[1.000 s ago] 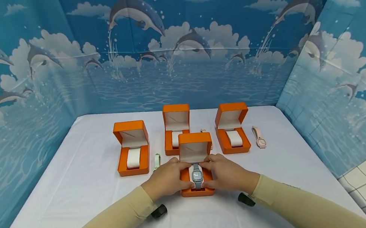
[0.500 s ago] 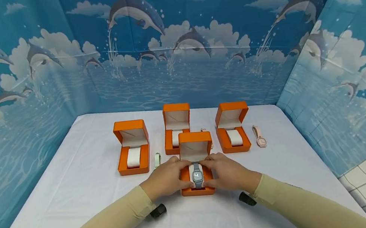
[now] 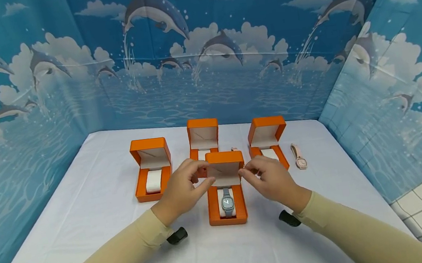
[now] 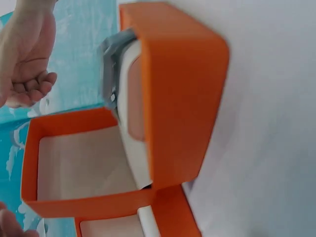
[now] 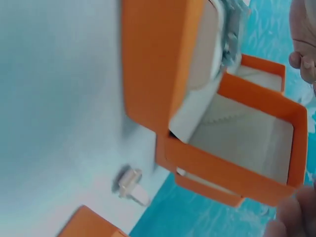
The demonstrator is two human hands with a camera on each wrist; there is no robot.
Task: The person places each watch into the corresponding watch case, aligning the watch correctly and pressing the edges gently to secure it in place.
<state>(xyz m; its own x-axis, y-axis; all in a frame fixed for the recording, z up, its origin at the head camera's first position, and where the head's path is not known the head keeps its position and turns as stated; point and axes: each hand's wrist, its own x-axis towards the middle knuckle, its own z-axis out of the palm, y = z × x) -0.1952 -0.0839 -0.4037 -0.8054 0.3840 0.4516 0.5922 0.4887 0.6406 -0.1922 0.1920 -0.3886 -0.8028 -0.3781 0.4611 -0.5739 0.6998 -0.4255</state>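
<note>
In the head view a blue-grey watch (image 3: 227, 202) sits on the white cushion of the nearest orange watch box (image 3: 229, 221), whose lid (image 3: 223, 158) stands raised. My left hand (image 3: 178, 190) is at the left of that lid, thumb and fingers apart, fingertips close to its edge. On the other side my right hand (image 3: 274, 180) has its fingers loosely bent near the lid's right edge. Neither hand grips anything. In the left wrist view the watch (image 4: 112, 69) shows from the side, strapped round its cushion; the right wrist view shows the same box (image 5: 153, 64) from its right.
Behind stand three more open orange boxes with white cushions: left (image 3: 154, 188), middle (image 3: 203, 128) and right (image 3: 269, 127). A pink watch (image 3: 299, 158) lies by the right box. Part of another watch (image 3: 234, 149) shows behind the near box. A white cloth (image 3: 87, 215) covers the table.
Both hands have come off the blue-grey watch and moved up and outward, to either side of the lid. My left hand now hides the green watch. The boxes have not moved.
</note>
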